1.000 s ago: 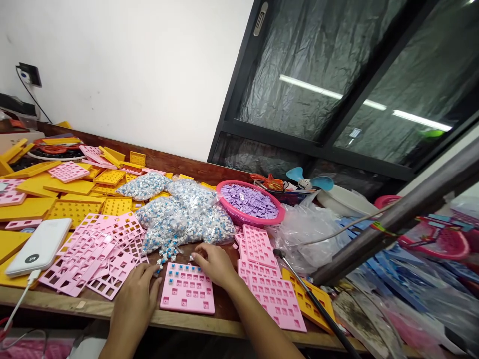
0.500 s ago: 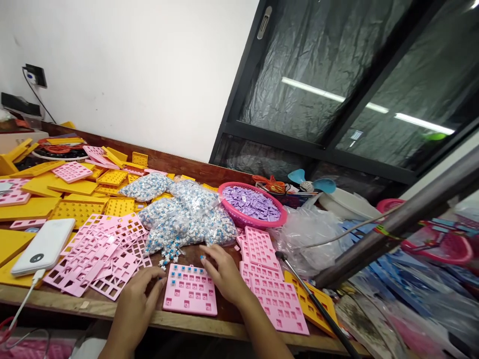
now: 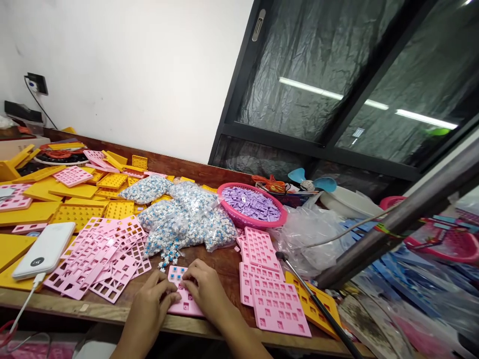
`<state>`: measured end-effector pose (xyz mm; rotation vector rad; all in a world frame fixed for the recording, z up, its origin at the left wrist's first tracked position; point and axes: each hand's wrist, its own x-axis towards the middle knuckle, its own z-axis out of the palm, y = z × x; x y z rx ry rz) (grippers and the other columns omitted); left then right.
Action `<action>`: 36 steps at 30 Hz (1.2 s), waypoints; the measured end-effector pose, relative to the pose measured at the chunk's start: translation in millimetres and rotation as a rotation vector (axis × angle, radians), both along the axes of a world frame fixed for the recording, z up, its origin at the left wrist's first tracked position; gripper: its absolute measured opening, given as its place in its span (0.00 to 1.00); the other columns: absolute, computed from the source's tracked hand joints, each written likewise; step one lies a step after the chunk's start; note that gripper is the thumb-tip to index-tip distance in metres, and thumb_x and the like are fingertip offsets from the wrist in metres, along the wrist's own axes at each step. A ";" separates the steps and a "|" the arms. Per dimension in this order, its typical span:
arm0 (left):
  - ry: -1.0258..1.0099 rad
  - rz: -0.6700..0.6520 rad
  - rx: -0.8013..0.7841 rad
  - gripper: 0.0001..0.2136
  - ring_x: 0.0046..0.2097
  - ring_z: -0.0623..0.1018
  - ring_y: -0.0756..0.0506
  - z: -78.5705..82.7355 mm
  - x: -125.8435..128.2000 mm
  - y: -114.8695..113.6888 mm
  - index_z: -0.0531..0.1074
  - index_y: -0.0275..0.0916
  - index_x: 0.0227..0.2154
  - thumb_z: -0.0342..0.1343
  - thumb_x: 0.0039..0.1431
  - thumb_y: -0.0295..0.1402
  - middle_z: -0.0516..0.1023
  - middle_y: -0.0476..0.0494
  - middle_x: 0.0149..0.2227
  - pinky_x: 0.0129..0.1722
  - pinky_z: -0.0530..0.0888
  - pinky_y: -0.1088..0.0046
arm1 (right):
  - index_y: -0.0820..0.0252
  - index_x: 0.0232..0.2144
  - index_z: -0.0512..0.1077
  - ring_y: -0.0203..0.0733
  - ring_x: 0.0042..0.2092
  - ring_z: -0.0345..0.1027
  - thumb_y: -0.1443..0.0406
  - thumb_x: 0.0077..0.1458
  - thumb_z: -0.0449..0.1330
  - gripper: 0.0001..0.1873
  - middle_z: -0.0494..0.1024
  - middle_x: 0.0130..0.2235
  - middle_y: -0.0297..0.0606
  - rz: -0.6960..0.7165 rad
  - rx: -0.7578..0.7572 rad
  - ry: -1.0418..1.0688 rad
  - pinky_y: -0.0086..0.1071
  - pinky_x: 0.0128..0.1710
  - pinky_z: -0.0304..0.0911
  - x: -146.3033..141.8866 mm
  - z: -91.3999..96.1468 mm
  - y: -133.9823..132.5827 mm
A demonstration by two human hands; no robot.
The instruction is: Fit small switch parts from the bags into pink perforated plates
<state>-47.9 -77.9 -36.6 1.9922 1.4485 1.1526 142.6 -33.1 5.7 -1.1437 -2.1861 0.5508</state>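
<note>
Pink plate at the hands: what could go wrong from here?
1. The pink plate lies close to the table's front edge, so a push toward the person might tip it off.
2. Loose blue-and-white parts lie just beyond it; a stray finger could scatter them.
3. The right hand covers part of the plate, so a crooked part there might go unnoticed.

left hand (image 3: 149, 297): curled | right hand (image 3: 204, 285): curled, near left
</note>
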 end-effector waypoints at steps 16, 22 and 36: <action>0.118 0.059 -0.134 0.04 0.41 0.79 0.42 15.8 13.9 3.3 0.77 0.43 0.33 0.59 0.63 0.35 0.80 0.46 0.37 0.41 0.70 0.68 | 0.58 0.36 0.83 0.42 0.40 0.75 0.76 0.53 0.65 0.12 0.81 0.37 0.38 -0.079 -0.055 0.148 0.32 0.43 0.66 -1.4 3.1 -1.8; 0.190 0.102 -0.226 0.02 0.41 0.79 0.44 33.0 21.2 -3.7 0.77 0.44 0.33 0.61 0.61 0.31 0.80 0.49 0.37 0.40 0.66 0.69 | 0.57 0.35 0.84 0.42 0.39 0.75 0.76 0.52 0.66 0.12 0.82 0.35 0.37 -0.041 -0.082 0.091 0.32 0.42 0.66 1.4 5.5 2.2; 0.442 0.119 -0.136 0.05 0.42 0.80 0.46 25.7 22.7 0.1 0.77 0.45 0.33 0.58 0.65 0.30 0.79 0.51 0.38 0.36 0.67 0.73 | 0.58 0.31 0.82 0.39 0.37 0.74 0.76 0.55 0.63 0.11 0.81 0.33 0.35 0.045 0.012 -0.337 0.28 0.37 0.62 -4.8 15.1 10.6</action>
